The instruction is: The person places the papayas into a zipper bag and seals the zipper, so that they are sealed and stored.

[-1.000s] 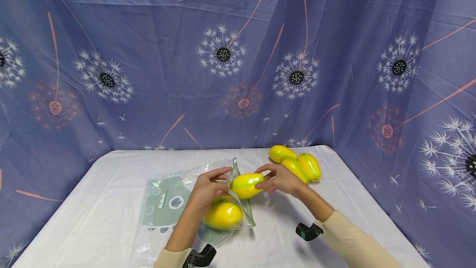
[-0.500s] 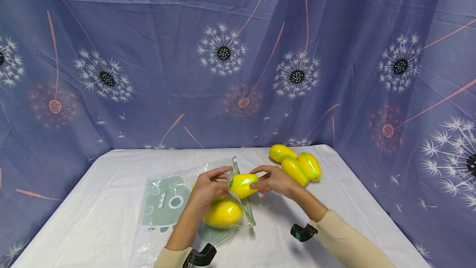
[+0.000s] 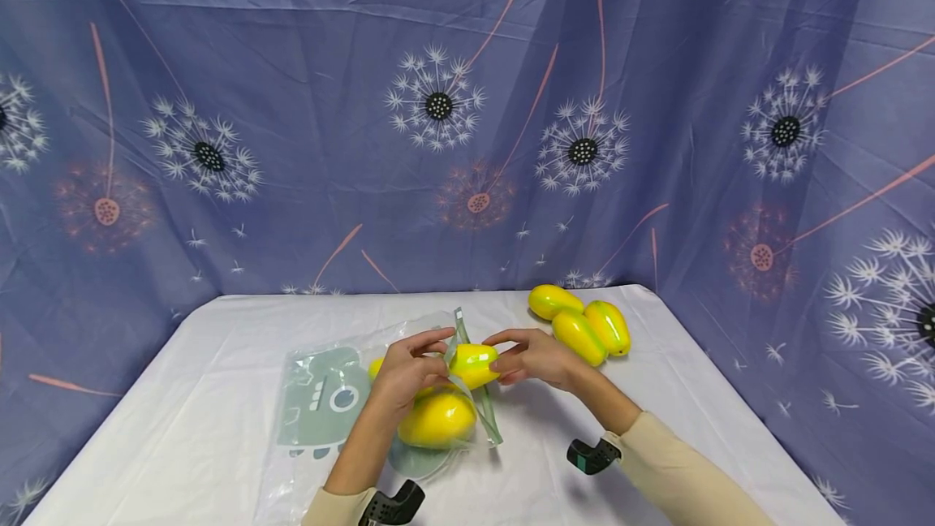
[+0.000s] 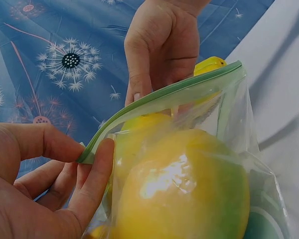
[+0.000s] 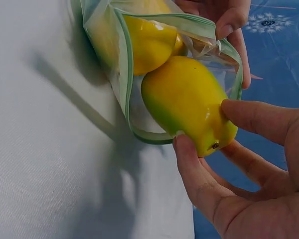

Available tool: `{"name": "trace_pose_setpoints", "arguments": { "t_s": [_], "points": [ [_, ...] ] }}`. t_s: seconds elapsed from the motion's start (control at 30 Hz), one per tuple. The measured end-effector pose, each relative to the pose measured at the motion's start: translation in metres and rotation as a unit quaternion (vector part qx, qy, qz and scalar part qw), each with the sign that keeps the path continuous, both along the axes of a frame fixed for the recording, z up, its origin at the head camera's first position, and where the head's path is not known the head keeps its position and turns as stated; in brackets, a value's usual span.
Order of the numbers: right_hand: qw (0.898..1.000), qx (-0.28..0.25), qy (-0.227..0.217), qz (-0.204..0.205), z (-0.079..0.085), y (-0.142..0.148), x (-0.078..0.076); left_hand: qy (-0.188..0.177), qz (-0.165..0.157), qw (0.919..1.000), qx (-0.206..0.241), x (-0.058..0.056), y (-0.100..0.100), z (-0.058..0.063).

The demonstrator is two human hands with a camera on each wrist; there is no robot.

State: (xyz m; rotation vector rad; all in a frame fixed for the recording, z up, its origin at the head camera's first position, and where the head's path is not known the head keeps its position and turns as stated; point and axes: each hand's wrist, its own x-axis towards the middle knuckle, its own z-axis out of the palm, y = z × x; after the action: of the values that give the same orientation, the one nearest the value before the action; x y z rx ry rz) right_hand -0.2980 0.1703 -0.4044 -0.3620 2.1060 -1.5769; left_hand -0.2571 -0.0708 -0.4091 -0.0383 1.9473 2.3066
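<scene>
A clear zip bag [image 3: 321, 396] with green zip edges and a cartoon print lies on the table, its mouth facing right. My left hand [image 3: 409, 368] pinches the bag's edge between thumb and fingers, keeping the mouth apart. Fingertips of my right hand [image 3: 536, 360] grip the stem end of a yellow-green mango [image 5: 189, 102], which is partly inside the bag's mouth. Another mango [image 4: 184, 189] shows through the plastic at the near side, and more yellow fruit sits behind it, partly hidden by my left hand.
At the back right of the white-clothed table [image 3: 657, 428] lie three mangoes, one of them the nearest mango [image 3: 579, 337]. A blue dandelion-print curtain [image 3: 329, 144] hangs behind and along the sides.
My right hand has moved left, pushing the mango farther into the bag's mouth. My left hand has stayed at the bag's edge.
</scene>
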Motion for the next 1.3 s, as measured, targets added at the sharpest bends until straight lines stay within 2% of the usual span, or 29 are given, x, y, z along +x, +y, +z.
{"name": "trace_pose_setpoints", "arguments": {
  "t_s": [0.23, 0.67, 1.07, 1.3],
  "points": [
    [1.000, -0.003, -0.007, 0.010, -0.003, -0.007, 0.000, 0.005, -0.005, 0.9999, 0.012, 0.001, -0.001, -0.001],
    [1.000, -0.005, -0.025, 0.009, -0.015, -0.026, 0.001, 0.005, -0.004, 0.9999, 0.009, 0.001, -0.001, 0.000],
    [1.000, 0.025, 0.006, 0.007, -0.023, -0.037, 0.000, 0.008, -0.010, 0.9999, 0.002, 0.000, -0.002, -0.003],
    [0.999, 0.045, 0.007, 0.012, -0.022, -0.039, 0.001, 0.008, -0.012, 0.9999, 0.008, 0.000, -0.003, -0.003]
  ]
}}
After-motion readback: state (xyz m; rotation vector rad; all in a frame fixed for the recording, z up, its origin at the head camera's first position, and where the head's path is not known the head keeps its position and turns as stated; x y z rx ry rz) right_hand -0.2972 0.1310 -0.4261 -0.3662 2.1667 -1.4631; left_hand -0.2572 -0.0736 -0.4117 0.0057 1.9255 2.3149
